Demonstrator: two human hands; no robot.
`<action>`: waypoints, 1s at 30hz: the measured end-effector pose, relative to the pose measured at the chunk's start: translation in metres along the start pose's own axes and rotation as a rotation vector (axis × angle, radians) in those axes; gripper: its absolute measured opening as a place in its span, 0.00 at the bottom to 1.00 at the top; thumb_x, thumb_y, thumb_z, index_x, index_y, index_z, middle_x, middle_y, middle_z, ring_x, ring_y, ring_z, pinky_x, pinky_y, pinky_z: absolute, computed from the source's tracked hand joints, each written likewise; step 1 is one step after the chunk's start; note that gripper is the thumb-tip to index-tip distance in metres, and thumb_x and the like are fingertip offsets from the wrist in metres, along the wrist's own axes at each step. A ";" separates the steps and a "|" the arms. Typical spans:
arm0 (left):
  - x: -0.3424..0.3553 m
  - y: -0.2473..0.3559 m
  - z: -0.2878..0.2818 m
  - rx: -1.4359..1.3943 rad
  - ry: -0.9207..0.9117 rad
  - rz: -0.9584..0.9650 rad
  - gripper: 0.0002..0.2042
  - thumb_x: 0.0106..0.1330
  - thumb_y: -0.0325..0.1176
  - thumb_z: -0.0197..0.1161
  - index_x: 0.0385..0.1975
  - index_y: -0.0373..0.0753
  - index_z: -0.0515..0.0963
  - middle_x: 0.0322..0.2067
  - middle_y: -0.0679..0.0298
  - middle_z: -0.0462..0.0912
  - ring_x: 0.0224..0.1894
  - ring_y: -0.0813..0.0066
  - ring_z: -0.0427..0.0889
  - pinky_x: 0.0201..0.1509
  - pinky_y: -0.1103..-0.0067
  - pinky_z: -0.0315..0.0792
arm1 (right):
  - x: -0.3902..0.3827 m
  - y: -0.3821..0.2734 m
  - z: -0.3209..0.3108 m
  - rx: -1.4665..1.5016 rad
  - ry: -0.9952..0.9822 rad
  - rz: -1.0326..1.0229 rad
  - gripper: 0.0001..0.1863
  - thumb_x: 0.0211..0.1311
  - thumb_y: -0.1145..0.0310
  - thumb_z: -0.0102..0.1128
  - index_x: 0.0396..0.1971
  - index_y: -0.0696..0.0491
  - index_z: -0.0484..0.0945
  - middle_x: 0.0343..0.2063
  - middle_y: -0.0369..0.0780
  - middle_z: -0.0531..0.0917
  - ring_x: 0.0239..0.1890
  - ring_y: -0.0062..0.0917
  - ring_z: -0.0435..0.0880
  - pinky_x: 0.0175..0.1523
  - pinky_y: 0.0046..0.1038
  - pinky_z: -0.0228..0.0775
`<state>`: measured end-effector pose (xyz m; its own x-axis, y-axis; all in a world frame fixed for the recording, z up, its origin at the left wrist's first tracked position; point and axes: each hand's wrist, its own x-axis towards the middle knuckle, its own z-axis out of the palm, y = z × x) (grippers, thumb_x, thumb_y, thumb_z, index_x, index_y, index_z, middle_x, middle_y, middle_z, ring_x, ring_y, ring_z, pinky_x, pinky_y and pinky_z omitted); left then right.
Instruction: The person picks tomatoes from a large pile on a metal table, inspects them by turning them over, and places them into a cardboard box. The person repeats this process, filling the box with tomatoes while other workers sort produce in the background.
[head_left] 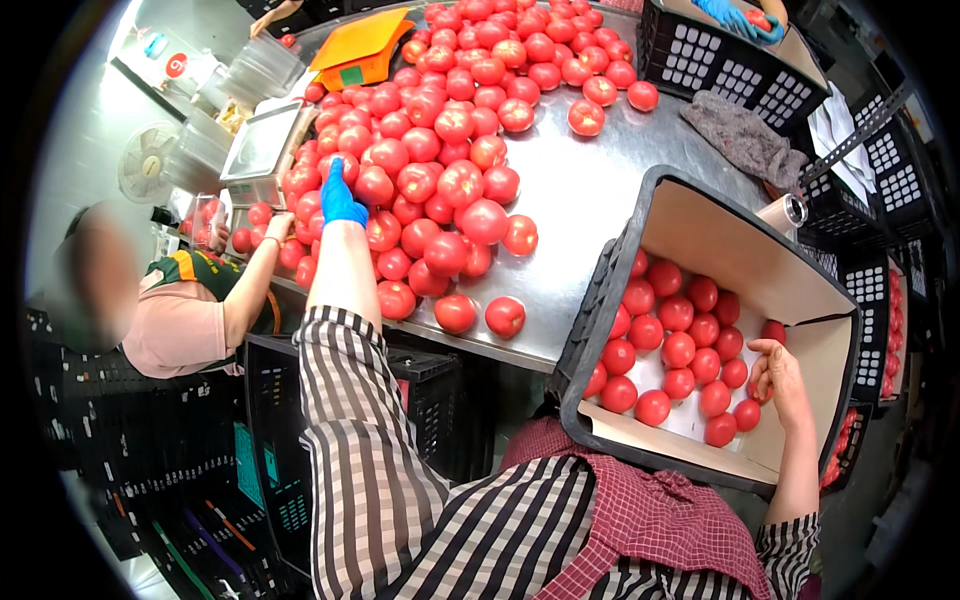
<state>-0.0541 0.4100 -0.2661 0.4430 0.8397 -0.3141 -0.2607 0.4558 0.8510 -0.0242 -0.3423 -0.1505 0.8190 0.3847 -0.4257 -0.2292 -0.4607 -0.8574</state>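
Head view: I log the blue-gloved left hand (343, 205) at the tomato pile (418, 183) on the metal table (610, 170); grip, cannot tell. Bare right hand (787, 382), fingers half-curled, beside crated tomatoes (677, 349) in the lined black crate (600, 300); grip unclear.

Tomatoes (440, 182) heaped on a metal bench (590, 200), a cardboard-lined crate (587, 318) at the near right
The blue-gloved left-hand grip (343, 197) reaches into the heap's left side; the bare right-hand grip (780, 378) is inside the crate, fingers loosely curled beside its tomatoes, while a co-worker (190, 328) stands at left and a grey cloth (745, 138) lies on the bench's right side
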 end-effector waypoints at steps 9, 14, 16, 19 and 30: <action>0.056 0.027 0.007 0.248 0.256 0.364 0.19 0.62 0.39 0.67 0.43 0.29 0.77 0.38 0.57 0.81 0.29 0.65 0.81 0.27 0.67 0.78 | -0.003 -0.007 0.002 -0.032 0.060 0.055 0.31 0.74 0.42 0.37 0.47 0.57 0.74 0.20 0.32 0.74 0.17 0.12 0.68 0.23 0.15 0.56; 0.033 0.039 0.030 0.414 0.235 0.381 0.17 0.62 0.39 0.64 0.44 0.32 0.77 0.40 0.57 0.82 0.34 0.64 0.81 0.37 0.68 0.77 | -0.002 -0.005 0.001 0.013 0.084 -0.009 0.26 0.75 0.46 0.39 0.49 0.55 0.75 0.20 0.30 0.72 0.18 0.10 0.66 0.22 0.15 0.53; 0.017 0.034 0.047 0.227 -0.079 0.191 0.14 0.66 0.37 0.61 0.46 0.36 0.76 0.41 0.56 0.81 0.40 0.61 0.80 0.46 0.66 0.77 | -0.001 0.000 -0.006 0.158 0.097 -0.040 0.21 0.74 0.51 0.44 0.49 0.52 0.77 0.20 0.26 0.67 0.19 0.10 0.60 0.24 0.15 0.52; -0.010 0.043 0.057 0.062 -0.270 0.176 0.12 0.70 0.40 0.56 0.41 0.37 0.75 0.31 0.54 0.80 0.30 0.61 0.79 0.39 0.68 0.78 | 0.013 0.006 -0.032 0.057 0.303 -0.017 0.19 0.74 0.54 0.47 0.47 0.53 0.79 0.25 0.30 0.75 0.24 0.12 0.68 0.28 0.18 0.62; -0.448 -0.049 0.231 -0.211 -1.077 -0.694 0.23 0.72 0.36 0.51 0.64 0.35 0.65 0.64 0.55 0.68 0.64 0.64 0.69 0.65 0.71 0.66 | 0.021 0.064 -0.053 -1.226 -0.173 0.357 0.29 0.56 0.61 0.62 0.59 0.51 0.71 0.52 0.48 0.76 0.54 0.41 0.78 0.57 0.37 0.72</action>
<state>-0.0418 -0.0567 -0.0698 0.9760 -0.2020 -0.0816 0.2140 0.8175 0.5347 0.0058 -0.4061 -0.1991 0.7131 0.1442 -0.6861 0.2856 -0.9535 0.0965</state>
